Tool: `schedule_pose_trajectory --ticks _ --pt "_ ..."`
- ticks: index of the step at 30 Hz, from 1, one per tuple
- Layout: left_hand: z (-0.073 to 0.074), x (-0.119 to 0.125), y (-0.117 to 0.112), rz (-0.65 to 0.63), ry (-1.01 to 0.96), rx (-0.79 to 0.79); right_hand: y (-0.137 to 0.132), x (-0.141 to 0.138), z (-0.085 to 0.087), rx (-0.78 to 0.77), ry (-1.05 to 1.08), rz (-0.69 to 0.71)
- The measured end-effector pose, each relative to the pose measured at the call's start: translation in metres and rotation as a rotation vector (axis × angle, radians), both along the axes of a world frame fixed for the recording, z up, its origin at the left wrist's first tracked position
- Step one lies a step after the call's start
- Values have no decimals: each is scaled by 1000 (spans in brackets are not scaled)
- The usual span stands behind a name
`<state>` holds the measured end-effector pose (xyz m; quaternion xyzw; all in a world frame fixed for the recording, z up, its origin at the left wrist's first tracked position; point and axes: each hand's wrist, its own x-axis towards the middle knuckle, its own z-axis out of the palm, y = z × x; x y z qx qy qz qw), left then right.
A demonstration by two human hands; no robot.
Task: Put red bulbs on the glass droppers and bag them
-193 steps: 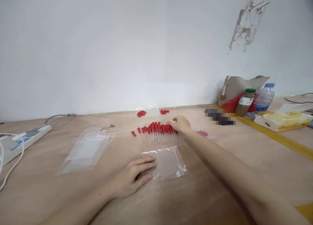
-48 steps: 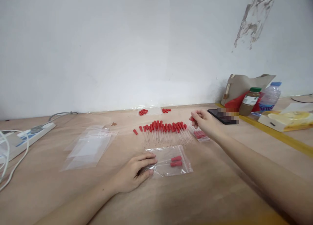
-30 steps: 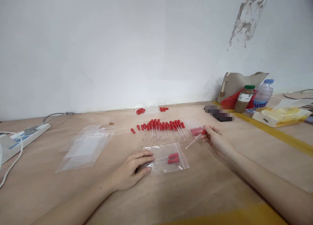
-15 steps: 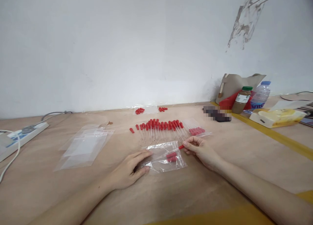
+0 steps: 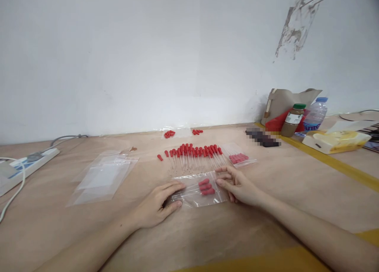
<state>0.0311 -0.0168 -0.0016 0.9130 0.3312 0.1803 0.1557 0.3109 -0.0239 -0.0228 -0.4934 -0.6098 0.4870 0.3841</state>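
Observation:
A clear zip bag (image 5: 194, 201) lies flat on the table in front of me, with three red-bulbed glass droppers (image 5: 206, 186) inside it. My left hand (image 5: 160, 204) holds the bag's left end, fingers on top and thumb along the near side. At the bag's right, open end is my right hand (image 5: 237, 185), its thumb and forefinger apart and touching the plastic; no dropper shows in it. Just beyond the bag, a row of several loose droppers (image 5: 195, 151) lies with bulbs pointing away. Another bag of droppers (image 5: 238, 158) sits behind my right hand.
Flat unused bags (image 5: 102, 177) are stacked at left, near a power strip (image 5: 32, 165). Loose red bulbs (image 5: 169, 134) lie by the wall. On the right are a dark blurred object (image 5: 263, 137), a green-capped bottle (image 5: 293, 120), a water bottle (image 5: 316, 114) and a tissue pack (image 5: 336, 141).
The dropper that my right hand was sliding in now lies inside the bag beside the other two. My right hand has let go of it and shifted onto the bag's mouth.

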Motion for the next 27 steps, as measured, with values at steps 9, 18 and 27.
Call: schedule_pose_trajectory --ticks 9,18,27 --pt "1 1 0 -22 6 -7 62 14 24 438 -659 -193" --pt "1 0 -1 -34 1 -18 144 -8 31 382 -877 -264" --pt "0 0 -1 -28 23 -24 135 7 56 292 -525 -269"
